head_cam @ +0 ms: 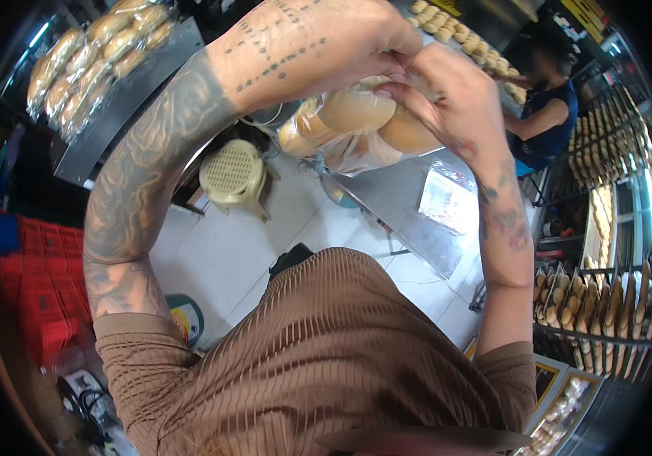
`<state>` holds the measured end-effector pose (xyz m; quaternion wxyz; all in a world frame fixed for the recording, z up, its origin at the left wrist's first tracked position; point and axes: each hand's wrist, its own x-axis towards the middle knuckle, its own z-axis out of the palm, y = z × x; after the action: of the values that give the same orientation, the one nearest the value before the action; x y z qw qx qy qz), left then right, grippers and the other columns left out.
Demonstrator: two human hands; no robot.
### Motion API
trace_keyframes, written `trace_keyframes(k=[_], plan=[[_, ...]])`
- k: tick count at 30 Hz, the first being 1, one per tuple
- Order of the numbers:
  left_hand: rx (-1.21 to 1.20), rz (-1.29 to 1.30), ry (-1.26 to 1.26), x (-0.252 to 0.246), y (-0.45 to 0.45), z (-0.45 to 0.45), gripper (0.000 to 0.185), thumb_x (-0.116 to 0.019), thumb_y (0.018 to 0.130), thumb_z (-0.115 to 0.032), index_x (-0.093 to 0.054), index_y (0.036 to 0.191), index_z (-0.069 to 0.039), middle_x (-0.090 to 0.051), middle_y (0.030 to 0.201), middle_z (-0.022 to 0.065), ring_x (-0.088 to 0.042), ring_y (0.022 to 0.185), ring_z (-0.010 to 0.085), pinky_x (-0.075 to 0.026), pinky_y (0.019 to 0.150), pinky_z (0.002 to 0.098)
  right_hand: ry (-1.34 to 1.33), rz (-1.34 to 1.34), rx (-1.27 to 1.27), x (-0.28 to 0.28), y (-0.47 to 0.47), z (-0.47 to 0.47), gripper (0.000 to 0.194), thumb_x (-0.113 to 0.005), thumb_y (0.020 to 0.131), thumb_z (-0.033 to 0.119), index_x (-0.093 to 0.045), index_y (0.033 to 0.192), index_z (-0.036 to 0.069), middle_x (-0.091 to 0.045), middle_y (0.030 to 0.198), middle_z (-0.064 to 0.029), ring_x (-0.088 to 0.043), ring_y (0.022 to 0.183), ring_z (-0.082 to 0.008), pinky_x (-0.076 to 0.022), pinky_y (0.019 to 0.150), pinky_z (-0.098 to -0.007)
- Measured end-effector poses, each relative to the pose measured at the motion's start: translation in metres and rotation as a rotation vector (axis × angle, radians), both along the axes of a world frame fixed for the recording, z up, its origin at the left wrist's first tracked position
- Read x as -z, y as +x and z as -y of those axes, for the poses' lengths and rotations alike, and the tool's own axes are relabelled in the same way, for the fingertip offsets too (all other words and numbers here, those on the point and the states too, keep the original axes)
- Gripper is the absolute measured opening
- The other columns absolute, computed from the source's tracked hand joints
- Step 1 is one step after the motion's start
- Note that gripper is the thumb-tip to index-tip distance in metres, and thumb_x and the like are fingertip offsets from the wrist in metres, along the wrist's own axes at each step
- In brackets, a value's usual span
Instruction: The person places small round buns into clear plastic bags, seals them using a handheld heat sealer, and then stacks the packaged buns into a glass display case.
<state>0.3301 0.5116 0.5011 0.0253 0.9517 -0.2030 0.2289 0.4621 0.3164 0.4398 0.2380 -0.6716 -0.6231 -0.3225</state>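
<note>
A clear plastic bag of bread rolls (pixel 354 122) hangs in front of me at the top middle. My left hand (pixel 326 45) and my right hand (pixel 451 91) meet at its gathered top, fingers pinching the plastic. The fingertips of my left hand are partly hidden behind the hand itself. Below the bag, to the right, a metal table (pixel 394 211) carries a stack of clear plastic bags (pixel 449 196).
Bagged bread (pixel 98 62) lies on a metal surface at the upper left. A cream plastic stool (pixel 234 171) stands on the tiled floor, red crates (pixel 46 279) at far left. A co-worker (pixel 545 114) is beside dough pieces (pixel 474 48); loaded racks (pixel 599 302) stand right.
</note>
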Motion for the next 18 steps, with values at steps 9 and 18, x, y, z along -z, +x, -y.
trace_keyframes(k=[9, 18], plan=[[0.198, -0.437, -2.466, 0.330, -0.090, -0.074, 0.109, -0.057, 0.085, -0.079, -0.028, 0.161, -0.006, -0.040, 0.162, 0.0156, -0.042, 0.146, 0.0302, -0.038, 0.119, 0.0507, 0.237, -1.139, 0.232, 0.186, 0.034, -0.020, 0.039, -0.071, 0.100, 0.038, -0.075, 0.091, 0.000, -0.058, 0.064, 0.0041, -0.051, 0.062, -0.0038, -0.0391, 0.054, -0.0252], [-0.074, -1.007, -2.440, 0.513, -0.097, -0.117, 0.056, -0.069, 0.100, -0.017, -0.048, 0.148, 0.000, -0.066, 0.137, 0.0157, -0.063, 0.127, 0.0233, -0.052, 0.107, 0.0404, 0.003, -1.728, 0.628, 0.414, 0.001, -0.027, 0.049, -0.069, 0.099, 0.049, -0.074, 0.090, 0.002, -0.055, 0.064, 0.0028, -0.046, 0.054, -0.0052, -0.0359, 0.049, -0.0268]])
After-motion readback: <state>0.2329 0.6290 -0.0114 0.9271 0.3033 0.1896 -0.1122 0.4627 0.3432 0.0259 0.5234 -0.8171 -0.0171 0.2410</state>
